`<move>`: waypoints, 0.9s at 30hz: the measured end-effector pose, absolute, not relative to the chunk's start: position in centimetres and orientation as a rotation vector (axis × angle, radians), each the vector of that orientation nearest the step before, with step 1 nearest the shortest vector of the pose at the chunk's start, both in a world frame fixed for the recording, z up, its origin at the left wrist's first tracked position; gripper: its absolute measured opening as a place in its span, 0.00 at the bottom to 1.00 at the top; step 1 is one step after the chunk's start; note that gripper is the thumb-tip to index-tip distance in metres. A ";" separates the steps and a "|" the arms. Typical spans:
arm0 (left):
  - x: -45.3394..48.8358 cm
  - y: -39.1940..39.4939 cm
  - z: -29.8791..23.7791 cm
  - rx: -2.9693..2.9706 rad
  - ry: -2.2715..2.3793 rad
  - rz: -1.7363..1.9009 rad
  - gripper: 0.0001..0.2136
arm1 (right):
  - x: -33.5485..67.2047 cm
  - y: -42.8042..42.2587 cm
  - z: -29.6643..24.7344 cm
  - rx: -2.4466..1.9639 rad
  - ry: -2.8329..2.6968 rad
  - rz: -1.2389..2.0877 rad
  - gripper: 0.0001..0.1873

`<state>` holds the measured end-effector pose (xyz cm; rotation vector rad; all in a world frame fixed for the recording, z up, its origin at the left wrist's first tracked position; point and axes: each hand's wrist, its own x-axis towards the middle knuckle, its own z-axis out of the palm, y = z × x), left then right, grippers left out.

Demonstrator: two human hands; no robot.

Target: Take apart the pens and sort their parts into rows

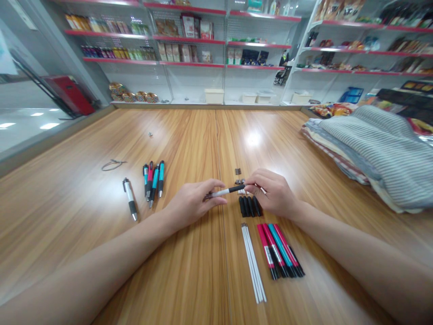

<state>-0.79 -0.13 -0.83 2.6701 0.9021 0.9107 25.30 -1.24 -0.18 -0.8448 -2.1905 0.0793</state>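
Both hands meet over the wooden table (pixel 189 144) on a white pen barrel with a black end (pixel 226 191). My left hand (pixel 194 201) pinches its left end. My right hand (pixel 273 192) is closed on its black right end. Just below lie several black grip sleeves (pixel 249 206). Small metal parts (pixel 238 172) sit just beyond the pen. Nearer me lie white refill tubes (pixel 253 262) and several red and teal barrels (pixel 280 251). Left of my hands lie several finished teal and red pens (pixel 154 180) and one white pen (pixel 130 198).
A loop of thin wire or rubber band (pixel 113 164) lies at the left. Folded striped cloths (pixel 375 144) are stacked on the table's right side. Store shelves (pixel 189 40) with packaged goods line the back wall. A red case (pixel 71 94) stands behind glass at left.
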 end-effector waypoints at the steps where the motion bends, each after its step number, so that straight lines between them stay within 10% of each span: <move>1: -0.8 -0.1 -0.9 2.658 0.912 0.925 0.13 | 25.3 -1.2 -0.2 -0.843 -2.193 0.082 0.05; 27: -0.6 -0.1 -0.4 2.567 1.009 0.924 0.10 | 25.9 -0.9 -0.1 -0.924 -2.016 0.189 0.09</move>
